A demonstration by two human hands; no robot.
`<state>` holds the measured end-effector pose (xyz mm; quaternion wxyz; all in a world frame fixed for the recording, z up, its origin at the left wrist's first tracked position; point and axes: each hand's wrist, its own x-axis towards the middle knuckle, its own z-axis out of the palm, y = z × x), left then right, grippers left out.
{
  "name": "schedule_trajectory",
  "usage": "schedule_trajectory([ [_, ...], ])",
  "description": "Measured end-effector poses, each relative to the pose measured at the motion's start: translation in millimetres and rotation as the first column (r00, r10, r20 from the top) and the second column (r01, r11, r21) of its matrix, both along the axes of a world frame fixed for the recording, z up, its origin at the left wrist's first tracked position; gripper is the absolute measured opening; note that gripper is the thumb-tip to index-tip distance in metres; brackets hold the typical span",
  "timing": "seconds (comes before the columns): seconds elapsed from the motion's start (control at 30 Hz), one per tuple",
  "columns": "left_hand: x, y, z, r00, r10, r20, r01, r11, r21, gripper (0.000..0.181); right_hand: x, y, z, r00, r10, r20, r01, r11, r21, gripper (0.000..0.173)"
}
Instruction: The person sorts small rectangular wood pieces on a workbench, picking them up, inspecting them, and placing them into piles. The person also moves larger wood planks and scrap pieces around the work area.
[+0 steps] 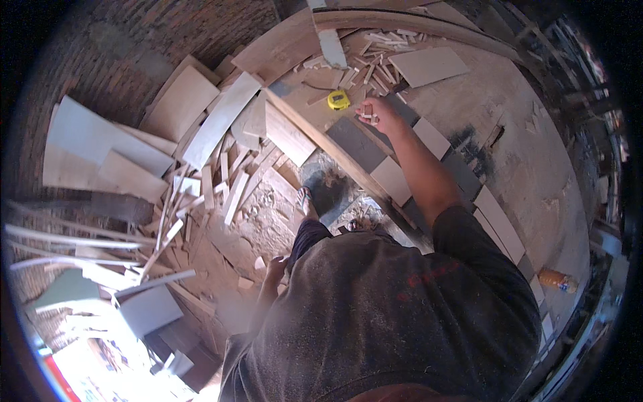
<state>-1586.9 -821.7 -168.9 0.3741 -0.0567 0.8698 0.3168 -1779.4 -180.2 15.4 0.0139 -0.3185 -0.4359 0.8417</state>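
Observation:
My right hand [380, 116] is closed around a few small wooden blocks [370, 116], reaching over the worktable. A yellow tape measure [338, 100] lies just left of it. Beyond the hand spreads a heap of short wooden sticks [374, 70], with a rectangular wooden panel [429, 66] to their right. Dark grey panels [355, 143] and pale panels [393, 181] lie in rows under and beside my forearm. My left hand [275, 269] hangs low by my left thigh; its fingers are partly hidden, and I cannot see whether anything is in them.
A long wooden edge [329, 148] bounds the table on my side. Offcuts [236, 196] and sawdust litter the floor to the left. Large boards [105, 145] lean against a brick wall [115, 55]. A bottle with amber contents [556, 280] lies at the right.

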Motion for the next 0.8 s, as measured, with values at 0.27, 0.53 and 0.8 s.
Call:
schedule_trajectory([
  [0.27,-241,53,-2,0.956,-0.254,-0.149,0.269,0.959,0.087,0.053,-32,13,-19,0.925,-0.359,0.127,0.349,0.932,0.097,0.017],
  [0.53,-457,84,25,0.860,-0.161,-0.484,0.297,0.930,0.218,0.040,-110,23,31,0.904,-0.409,0.123,0.136,0.547,0.826,0.042],
  [0.8,-401,83,23,0.880,0.036,-0.473,0.119,0.949,0.293,0.032,-136,178,83,0.897,-0.393,0.204,-0.300,-0.201,0.932,0.066],
])
